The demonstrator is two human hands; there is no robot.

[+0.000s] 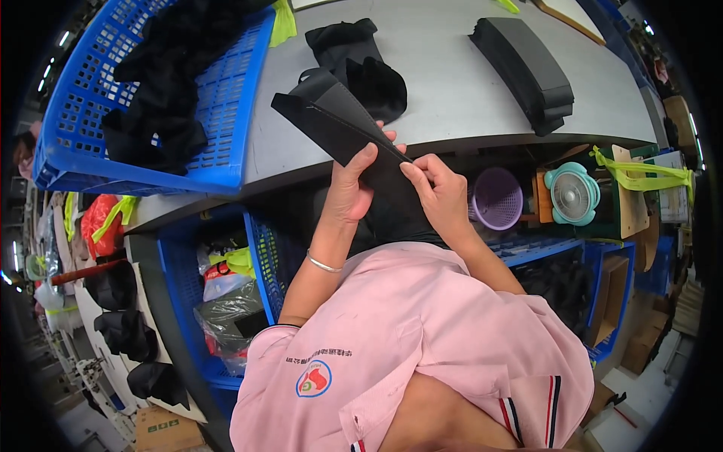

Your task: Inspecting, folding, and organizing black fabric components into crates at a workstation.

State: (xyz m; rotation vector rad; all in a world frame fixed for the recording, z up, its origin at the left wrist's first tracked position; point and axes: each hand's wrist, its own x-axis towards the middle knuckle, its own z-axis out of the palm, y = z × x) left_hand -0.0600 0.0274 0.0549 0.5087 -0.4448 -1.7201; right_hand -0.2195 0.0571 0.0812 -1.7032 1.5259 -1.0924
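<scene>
In front of me, over the table's near edge, I hold a folded black fabric piece (325, 113) with a stitched line along it. My left hand (358, 173) is closed on its lower middle, thumb on top and fingers behind. At the piece's right-hand end, the thumb and forefinger of my right hand (439, 192) pinch its edge. Just beyond lies more soft black fabric (350, 45) on the grey table (444, 75). A neat stack of black strips (527, 68) rests farther right on the tabletop.
A blue plastic basket (252, 98) with black fabric stands at the left. Under the table are a blue crate (260, 264) with bagged things, a purple basket (497, 197) and a small turquoise fan (572, 193). Cardboard boxes (169, 429) sit at lower left.
</scene>
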